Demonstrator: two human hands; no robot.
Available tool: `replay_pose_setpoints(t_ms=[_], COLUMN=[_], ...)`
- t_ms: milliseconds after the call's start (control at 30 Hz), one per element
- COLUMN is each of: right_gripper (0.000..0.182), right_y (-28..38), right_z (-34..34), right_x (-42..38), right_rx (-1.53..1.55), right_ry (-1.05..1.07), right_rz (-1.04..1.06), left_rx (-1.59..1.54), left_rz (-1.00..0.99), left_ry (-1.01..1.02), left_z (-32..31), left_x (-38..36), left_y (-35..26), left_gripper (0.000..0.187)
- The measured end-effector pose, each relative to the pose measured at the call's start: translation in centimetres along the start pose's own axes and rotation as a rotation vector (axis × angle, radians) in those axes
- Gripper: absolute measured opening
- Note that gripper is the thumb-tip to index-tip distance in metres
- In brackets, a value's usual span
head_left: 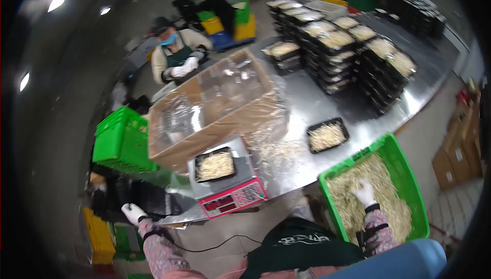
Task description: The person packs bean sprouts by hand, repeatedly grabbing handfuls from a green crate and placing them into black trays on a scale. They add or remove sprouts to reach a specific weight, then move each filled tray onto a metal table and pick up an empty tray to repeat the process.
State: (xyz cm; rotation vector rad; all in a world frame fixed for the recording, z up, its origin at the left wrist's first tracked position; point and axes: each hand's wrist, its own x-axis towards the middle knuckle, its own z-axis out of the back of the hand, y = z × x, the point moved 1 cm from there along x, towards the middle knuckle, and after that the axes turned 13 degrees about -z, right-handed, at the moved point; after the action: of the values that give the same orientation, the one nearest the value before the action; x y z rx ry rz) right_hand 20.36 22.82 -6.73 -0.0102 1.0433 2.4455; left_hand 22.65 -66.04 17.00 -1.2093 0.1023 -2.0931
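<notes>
My left hand (133,213), in a white glove, is at the table's left edge beside black trays (153,198); its fingers are too small and blurred to read. My right hand (363,193), gloved too, is in the green crate (415,197) at the pale, thin strands (386,189), fingers bent down, their tips partly hidden. On the scale (232,197) rests a black tray filled with strands (215,165). Another filled tray (327,135) lies on the metal table near the crate.
A cardboard box (220,125) holding clear plastic lids stands mid-table. Behind it a co-worker (179,54) wears a mask and gloves. Stacked filled trays (335,48) rise at the back right. A green crate (120,138) sits left. Loose strands (271,151) lie beside the scale.
</notes>
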Motion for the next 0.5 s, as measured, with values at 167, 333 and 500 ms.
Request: replay_pose_setpoints(t_ms=[167, 333, 500], right_gripper=[0.036, 0.037, 0.041], right_y=[2.2, 1.5, -1.0], right_z=[6.0, 7.5, 7.5], right_x=[-2.0, -3.1, -4.2], right_rx=[0.521, 0.385, 0.400], right_ry=[0.055, -0.006, 0.032], right_rz=[-0.147, -0.094, -0.205], left_rx=[-0.736, -1.203, -1.404], left_rz=[0.119, -0.284, -0.285], left_ry=[0.036, 0.437, 0.893], left_z=[-1.4, -4.0, -2.9], left_x=[-3.2, -14.9, -26.1], left_y=[-13.3, -27.2, -39.5], left_gripper=[0.024, 0.019, 0.029])
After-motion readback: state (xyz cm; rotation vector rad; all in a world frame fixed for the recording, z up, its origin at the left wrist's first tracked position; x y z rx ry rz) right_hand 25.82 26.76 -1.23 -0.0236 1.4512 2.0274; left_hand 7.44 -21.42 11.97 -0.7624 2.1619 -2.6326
